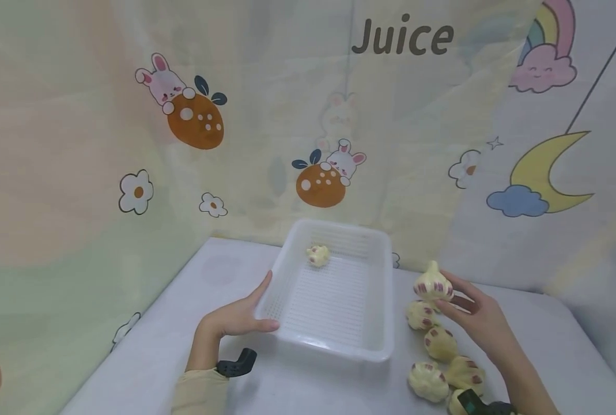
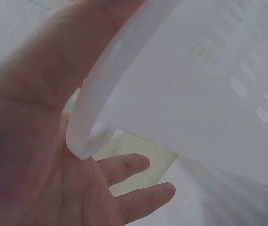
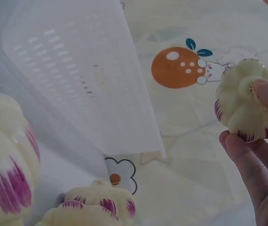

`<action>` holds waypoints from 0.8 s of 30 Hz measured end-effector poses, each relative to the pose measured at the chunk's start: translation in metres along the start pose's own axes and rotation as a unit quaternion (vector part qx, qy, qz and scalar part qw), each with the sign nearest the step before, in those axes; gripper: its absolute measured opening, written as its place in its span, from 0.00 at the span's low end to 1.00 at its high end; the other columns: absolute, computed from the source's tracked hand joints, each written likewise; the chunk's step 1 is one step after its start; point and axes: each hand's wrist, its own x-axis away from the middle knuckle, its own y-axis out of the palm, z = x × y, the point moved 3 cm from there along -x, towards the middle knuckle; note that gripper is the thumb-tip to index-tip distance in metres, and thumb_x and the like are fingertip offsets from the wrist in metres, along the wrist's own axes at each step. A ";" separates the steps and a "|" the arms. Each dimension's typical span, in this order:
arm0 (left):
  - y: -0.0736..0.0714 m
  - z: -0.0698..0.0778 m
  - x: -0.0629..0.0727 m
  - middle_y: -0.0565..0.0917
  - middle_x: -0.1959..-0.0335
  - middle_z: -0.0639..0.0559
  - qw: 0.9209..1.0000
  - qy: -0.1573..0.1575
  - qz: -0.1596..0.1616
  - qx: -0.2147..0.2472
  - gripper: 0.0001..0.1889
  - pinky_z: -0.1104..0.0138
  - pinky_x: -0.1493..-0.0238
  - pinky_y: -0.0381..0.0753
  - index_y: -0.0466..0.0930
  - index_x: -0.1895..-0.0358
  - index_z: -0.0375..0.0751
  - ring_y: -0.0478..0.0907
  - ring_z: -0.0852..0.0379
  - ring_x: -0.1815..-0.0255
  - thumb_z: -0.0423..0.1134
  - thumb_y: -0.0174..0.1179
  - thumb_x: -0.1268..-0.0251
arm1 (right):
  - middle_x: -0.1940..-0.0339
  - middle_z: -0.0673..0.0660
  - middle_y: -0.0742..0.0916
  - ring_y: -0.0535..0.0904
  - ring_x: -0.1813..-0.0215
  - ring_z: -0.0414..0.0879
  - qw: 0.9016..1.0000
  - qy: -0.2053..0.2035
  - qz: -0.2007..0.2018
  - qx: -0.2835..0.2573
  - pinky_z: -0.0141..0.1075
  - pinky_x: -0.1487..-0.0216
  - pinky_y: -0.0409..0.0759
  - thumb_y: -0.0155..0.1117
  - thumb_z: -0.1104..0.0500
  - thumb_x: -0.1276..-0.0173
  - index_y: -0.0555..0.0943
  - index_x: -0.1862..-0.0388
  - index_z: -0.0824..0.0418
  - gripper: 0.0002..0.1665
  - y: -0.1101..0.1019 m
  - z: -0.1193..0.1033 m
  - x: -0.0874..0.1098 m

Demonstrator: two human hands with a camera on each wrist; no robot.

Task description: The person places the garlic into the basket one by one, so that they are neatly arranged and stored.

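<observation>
A white plastic basket (image 1: 333,340) with a slotted floor stands mid-table. One garlic bulb (image 1: 318,255) lies inside it, near the far left corner. My left hand (image 1: 242,317) holds the basket by its near left corner; in the left wrist view, the rim (image 2: 94,103) sits between thumb and fingers. To the right of the basket, my right hand (image 1: 473,308) pinches a garlic bulb (image 1: 433,283) between thumb and fingers, raised above the other bulbs. The right wrist view shows the thumb against the root end of that held bulb (image 3: 247,101).
Several more garlic bulbs (image 1: 428,381) lie in a loose group on the white table (image 1: 287,386), right of the basket and below my right hand. A printed cloth backdrop (image 1: 256,104) rises behind the table and along its sides.
</observation>
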 end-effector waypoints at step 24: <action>0.000 0.002 -0.001 0.40 0.22 0.44 1.000 0.001 -0.004 0.010 0.62 0.47 0.30 0.55 0.25 0.24 0.54 0.47 0.44 0.23 0.61 0.67 0.50 | 0.33 0.56 0.75 0.76 0.39 0.58 0.995 -0.045 -0.086 -0.013 0.48 0.47 0.79 0.67 0.38 0.42 0.66 0.30 0.46 0.42 0.026 -0.070 -0.097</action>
